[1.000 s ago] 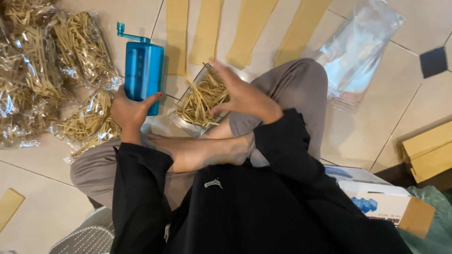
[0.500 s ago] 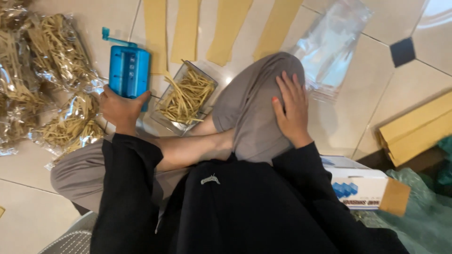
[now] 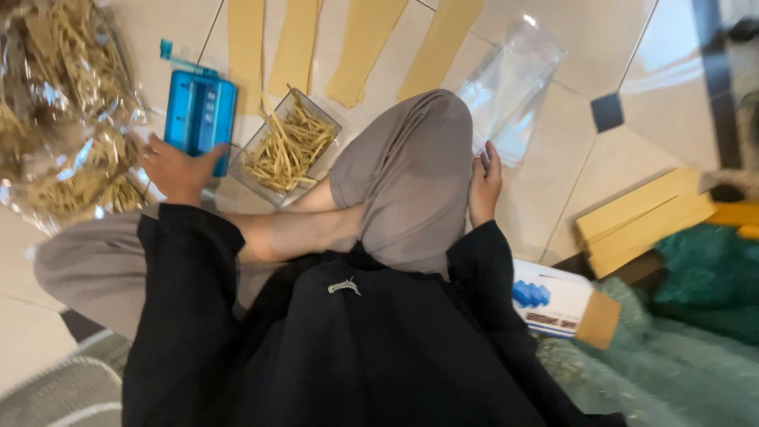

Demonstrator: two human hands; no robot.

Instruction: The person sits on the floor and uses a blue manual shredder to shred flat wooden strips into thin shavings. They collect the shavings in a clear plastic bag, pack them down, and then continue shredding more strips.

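Observation:
I sit cross-legged on a tiled floor in grey trousers and black sleeves. My left hand (image 3: 178,168) rests at the near edge of a blue box-shaped device (image 3: 200,113) with a handle, fingers touching its base. A clear tray (image 3: 286,148) filled with thin yellowish sticks lies just right of the device, in front of my knee. My right hand (image 3: 484,183) reaches past my right knee, its fingertips at the near edge of a stack of clear plastic bags (image 3: 510,83); whether it grips a bag is unclear.
Sealed clear bags of the same sticks (image 3: 67,119) pile up at the left. Several tan paper strips (image 3: 368,43) lie on the floor ahead. A stack of tan strips (image 3: 640,217), a white and blue carton (image 3: 557,304) and green netting (image 3: 711,277) lie at the right.
My right hand left the stick tray, crossed over my right knee and now reaches the clear bags. My left hand stays at the blue device. The view has swung right.

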